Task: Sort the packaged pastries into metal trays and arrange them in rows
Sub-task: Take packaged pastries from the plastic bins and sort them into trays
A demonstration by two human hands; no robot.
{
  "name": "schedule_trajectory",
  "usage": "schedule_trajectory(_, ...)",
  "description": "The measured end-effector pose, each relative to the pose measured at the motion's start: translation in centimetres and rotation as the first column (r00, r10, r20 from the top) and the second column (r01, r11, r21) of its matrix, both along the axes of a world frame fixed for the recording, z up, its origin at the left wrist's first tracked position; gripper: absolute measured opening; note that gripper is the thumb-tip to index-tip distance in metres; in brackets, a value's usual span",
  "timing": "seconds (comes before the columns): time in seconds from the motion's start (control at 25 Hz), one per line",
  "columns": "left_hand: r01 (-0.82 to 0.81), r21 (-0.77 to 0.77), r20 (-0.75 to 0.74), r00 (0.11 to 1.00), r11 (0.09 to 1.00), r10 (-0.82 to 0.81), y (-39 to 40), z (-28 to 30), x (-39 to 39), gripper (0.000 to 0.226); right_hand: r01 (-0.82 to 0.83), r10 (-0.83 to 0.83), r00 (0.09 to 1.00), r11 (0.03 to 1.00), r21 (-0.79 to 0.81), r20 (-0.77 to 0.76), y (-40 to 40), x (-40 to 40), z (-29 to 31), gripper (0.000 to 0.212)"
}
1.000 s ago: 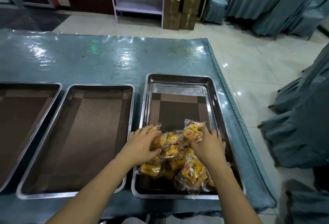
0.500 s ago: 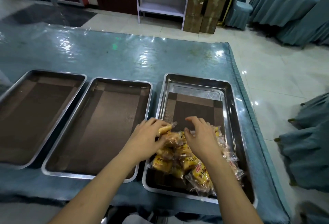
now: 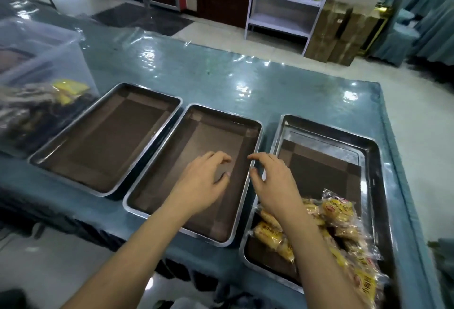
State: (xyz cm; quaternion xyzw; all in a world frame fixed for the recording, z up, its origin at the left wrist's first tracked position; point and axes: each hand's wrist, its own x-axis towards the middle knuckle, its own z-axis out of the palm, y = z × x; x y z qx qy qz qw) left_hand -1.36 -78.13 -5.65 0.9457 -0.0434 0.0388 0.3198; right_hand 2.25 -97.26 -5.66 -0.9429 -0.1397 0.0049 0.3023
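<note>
The packaged pastries (image 3: pixel 326 225) lie heaped in the near end of the right tray (image 3: pixel 378 161), none yet in rows, while the middle tray (image 3: pixel 255 131) and left tray (image 3: pixel 108 92) hold only brown liners. Both grips are empty, with loosely curled fingers: the left hand (image 3: pixel 204 183) hovers over the middle tray and the right hand (image 3: pixel 275 183) over the rim between the middle and right trays. To do this well, I would lift one packet at a time and lay it flat at a far corner, building each row edge to edge toward the near side; the clear bin (image 3: pixel 36 62) far left on the tabletop (image 3: pixel 221 75) holds more packets.
</note>
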Motion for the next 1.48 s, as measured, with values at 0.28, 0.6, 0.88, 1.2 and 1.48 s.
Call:
schedule_trajectory(0.28, -0.157, -0.026, 0.013, 0.988, 0.987, 0.157, 8.8, 2.1, -3.6, 0.031, -0.186, 0.185, 0.982, 0.982, 0.035, 0.046, 10.1, -0.6, 0.9, 0.029)
schedule_trajectory(0.6, -0.332, 0.012, 0.032, 0.943, 0.943, 0.332, 18.8, 3.6, -8.7, 0.027, -0.341, 0.334, 0.939, 0.932, 0.120, 0.080, 21.5, -3.0, 1.9, 0.027)
schedule_trajectory(0.88, -0.444, -0.022, 0.039, 0.895, 0.896, 0.445, 26.9, 4.6, -14.0, 0.029, -0.492, 0.476, 0.871, 0.851, 0.185, 0.122, 31.6, -5.9, 2.6, 0.028)
schedule_trajectory(1.2, -0.566, -0.056, 0.049, 0.822, 0.823, 0.568, 34.9, 4.5, -19.2, 0.027, -0.604, 0.591, 0.796, 0.773, 0.193, 0.128, 41.8, -8.9, 2.6, 0.028)
schedule_trajectory(1.48, -0.658, -0.079, 0.057, 0.747, 0.749, 0.663, 40.6, 4.1, -21.1, 0.026, -0.690, 0.685, 0.720, 0.687, 0.226, 0.115, 49.3, -9.4, 2.6, 0.029)
